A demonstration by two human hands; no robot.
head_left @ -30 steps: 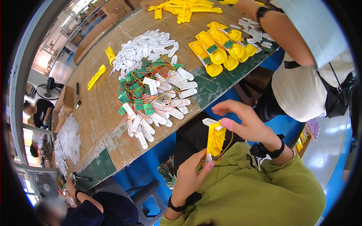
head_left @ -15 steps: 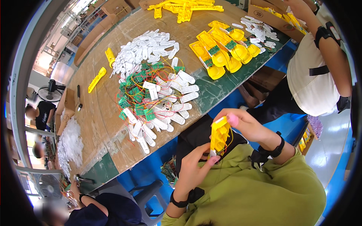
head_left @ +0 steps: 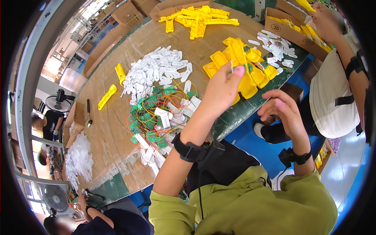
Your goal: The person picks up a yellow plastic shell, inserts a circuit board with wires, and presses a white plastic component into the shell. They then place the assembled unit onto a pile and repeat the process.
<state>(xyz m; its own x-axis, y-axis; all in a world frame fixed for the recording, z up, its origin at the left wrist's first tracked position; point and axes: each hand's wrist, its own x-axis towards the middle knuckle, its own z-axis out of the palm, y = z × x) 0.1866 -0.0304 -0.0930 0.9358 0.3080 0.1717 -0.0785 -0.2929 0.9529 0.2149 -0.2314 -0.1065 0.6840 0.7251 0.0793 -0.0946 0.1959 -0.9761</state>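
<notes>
My left hand (head_left: 223, 88) reaches over the table to the stack of yellow plastic housings (head_left: 256, 76). Its thumb and fingers are pinched together, and a small white piece (head_left: 232, 65) sticks up between their tips. One yellow housing (head_left: 236, 51) lies across the top of the stack, just beyond those fingertips; whether they touch it I cannot tell. Off the table edge, to the right, my right hand (head_left: 282, 110) hangs in the air with bent, parted fingers and nothing in it.
White plastic covers (head_left: 156, 64) and green circuit boards (head_left: 147, 119) with red and yellow wires are heaped left of my arm. Loose yellow housings (head_left: 196, 21) lie at the far side. A person (head_left: 337, 86) stands at the right by a cardboard box (head_left: 290, 31); another sits at the lower left.
The yellow housing that both hands held near my body is no longer between them. My left hand has moved forward to the stack; my right hand has opened and moved right.
</notes>
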